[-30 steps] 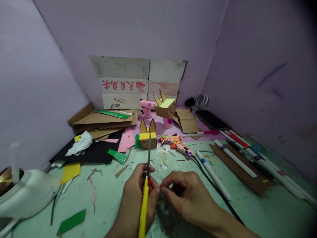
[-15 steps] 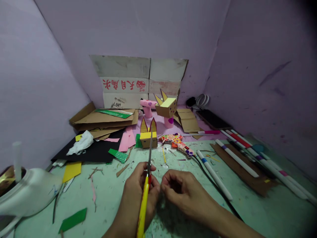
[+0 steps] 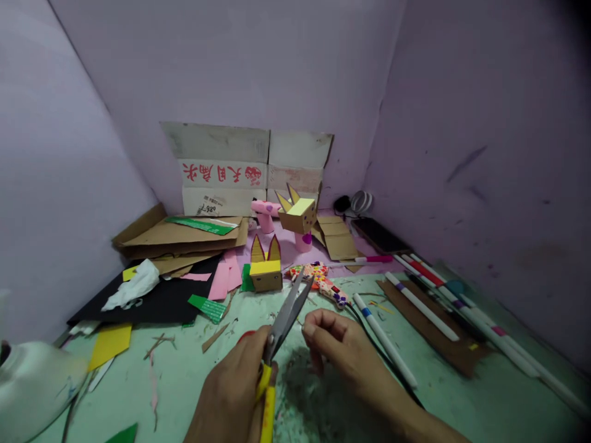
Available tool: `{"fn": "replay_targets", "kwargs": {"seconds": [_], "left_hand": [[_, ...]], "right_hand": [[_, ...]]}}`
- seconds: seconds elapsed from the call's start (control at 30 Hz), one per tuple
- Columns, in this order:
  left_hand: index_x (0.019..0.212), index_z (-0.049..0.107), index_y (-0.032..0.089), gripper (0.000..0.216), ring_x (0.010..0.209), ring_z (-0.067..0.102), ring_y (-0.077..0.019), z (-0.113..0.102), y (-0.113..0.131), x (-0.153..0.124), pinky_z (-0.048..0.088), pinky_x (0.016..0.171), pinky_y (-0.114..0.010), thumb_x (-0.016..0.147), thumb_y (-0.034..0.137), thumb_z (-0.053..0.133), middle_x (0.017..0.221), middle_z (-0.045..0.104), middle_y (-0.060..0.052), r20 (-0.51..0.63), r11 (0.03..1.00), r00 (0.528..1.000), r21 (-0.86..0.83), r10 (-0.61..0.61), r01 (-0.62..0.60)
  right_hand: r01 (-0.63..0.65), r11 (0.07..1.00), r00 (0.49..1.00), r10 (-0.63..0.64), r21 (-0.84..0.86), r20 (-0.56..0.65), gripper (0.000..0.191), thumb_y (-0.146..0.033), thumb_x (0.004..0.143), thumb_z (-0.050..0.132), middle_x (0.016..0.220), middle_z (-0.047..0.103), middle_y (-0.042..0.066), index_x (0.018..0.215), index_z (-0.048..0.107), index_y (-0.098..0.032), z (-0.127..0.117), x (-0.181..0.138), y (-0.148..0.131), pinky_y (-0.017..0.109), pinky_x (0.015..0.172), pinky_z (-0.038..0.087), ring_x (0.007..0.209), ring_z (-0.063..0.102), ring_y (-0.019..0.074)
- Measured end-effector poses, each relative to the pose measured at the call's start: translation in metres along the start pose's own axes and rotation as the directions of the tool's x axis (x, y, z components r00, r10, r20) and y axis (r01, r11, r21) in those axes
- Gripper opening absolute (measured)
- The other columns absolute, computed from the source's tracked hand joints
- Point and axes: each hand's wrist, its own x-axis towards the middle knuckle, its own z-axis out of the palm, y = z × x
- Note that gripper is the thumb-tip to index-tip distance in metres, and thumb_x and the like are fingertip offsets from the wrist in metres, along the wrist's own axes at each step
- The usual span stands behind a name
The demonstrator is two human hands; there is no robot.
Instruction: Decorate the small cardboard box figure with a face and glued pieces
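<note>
My left hand (image 3: 231, 391) is closed around a pair of scissors (image 3: 287, 314) with yellow handles, and a bit of red shows by its fingers. The blades point away from me, slightly parted. To their right, my right hand (image 3: 339, 344) is held in a pinch just above the table. Whatever its fingertips hold, if anything, is too small to make out. Beyond the blades lies a flower-patterned glue gun (image 3: 330, 286) with a black cord. Left of it sits a small cardboard animal head (image 3: 266, 278) with a yellow top and pointed ears.
A similar box head (image 3: 298, 215) stands on a pink tube behind. Folded cardboard (image 3: 152, 237), black card (image 3: 180, 301) and a crumpled white tissue (image 3: 133, 286) lie left. White marker pens (image 3: 388, 341) and a phone (image 3: 378, 235) are right. A white container (image 3: 39, 384) stands front left.
The scissors have turned from nearly edge-on to tilted right, and their blades now show parted. My left hand has rolled over. The view has shifted slightly; my right hand stays pinched.
</note>
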Motion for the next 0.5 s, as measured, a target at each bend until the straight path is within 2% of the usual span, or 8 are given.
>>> {"fn": "replay_targets", "kwargs": {"seconds": [0.07,0.13,0.2,0.3,0.37,0.5], "left_hand": [[0.127,0.046,0.019,0.048,0.097,0.060,-0.0233,0.006,-0.010,-0.003,0.051,0.081,-0.036,0.081,0.010,0.038,0.106,0.065,-0.011,0.022,0.996,1.000,0.089,0.018,-0.020],[0.127,0.046,0.018,0.058,0.100,0.060,-0.0245,0.013,-0.017,-0.004,0.050,0.085,-0.038,0.072,0.001,0.038,0.106,0.066,-0.011,0.030,0.979,0.999,0.203,-0.020,0.014],[0.124,0.052,0.018,0.058,0.098,0.061,-0.0253,0.019,-0.020,-0.004,0.050,0.086,-0.039,0.071,-0.002,0.037,0.099,0.067,-0.011,0.044,0.951,0.998,0.310,-0.036,0.021],[0.123,0.054,0.019,0.052,0.090,0.063,-0.0254,0.022,-0.022,-0.004,0.051,0.081,-0.039,0.079,0.001,0.035,0.092,0.067,-0.009,0.063,0.913,0.998,0.408,-0.014,-0.013],[0.127,0.051,0.020,0.051,0.089,0.063,-0.0251,0.020,-0.024,-0.005,0.052,0.078,-0.038,0.081,0.003,0.037,0.093,0.067,-0.009,0.075,0.909,0.997,0.416,0.006,-0.036],[0.132,0.043,0.016,0.058,0.099,0.060,-0.0256,0.017,-0.028,-0.012,0.050,0.085,-0.039,0.076,0.001,0.038,0.106,0.064,-0.013,0.121,0.930,0.989,0.348,0.084,-0.122]], "right_hand": [[0.042,0.999,0.998,-0.041,0.019,-0.039,0.027,-0.042,0.066,0.062,0.047,0.045,-0.007,0.061,0.051,-0.019,-0.001,-0.001,-0.003,0.023,0.047,0.035,0.043,0.043,0.0091],[0.094,0.995,0.994,-0.091,0.032,-0.063,0.025,-0.041,0.066,0.063,0.049,0.047,-0.006,0.060,0.051,-0.019,-0.001,-0.002,-0.005,0.023,0.048,0.036,0.046,0.045,0.0099],[0.132,0.991,0.990,-0.130,0.038,-0.060,0.021,-0.036,0.066,0.063,0.052,0.050,-0.005,0.061,0.053,-0.019,-0.001,-0.003,-0.007,0.023,0.050,0.038,0.049,0.047,0.0109],[0.153,0.987,0.988,-0.152,0.047,-0.034,0.014,-0.031,0.066,0.060,0.054,0.052,-0.004,0.063,0.054,-0.018,-0.001,-0.003,-0.008,0.023,0.052,0.039,0.052,0.048,0.0112],[0.163,0.986,0.987,-0.162,0.034,-0.014,0.012,-0.029,0.066,0.058,0.055,0.053,-0.004,0.064,0.054,-0.018,0.000,-0.004,-0.006,0.024,0.053,0.038,0.053,0.048,0.0115],[0.195,0.980,0.981,-0.194,-0.028,0.018,0.009,-0.026,0.067,0.055,0.060,0.053,-0.002,0.065,0.055,-0.018,-0.001,-0.006,0.000,0.025,0.055,0.038,0.056,0.048,0.0125]]}}
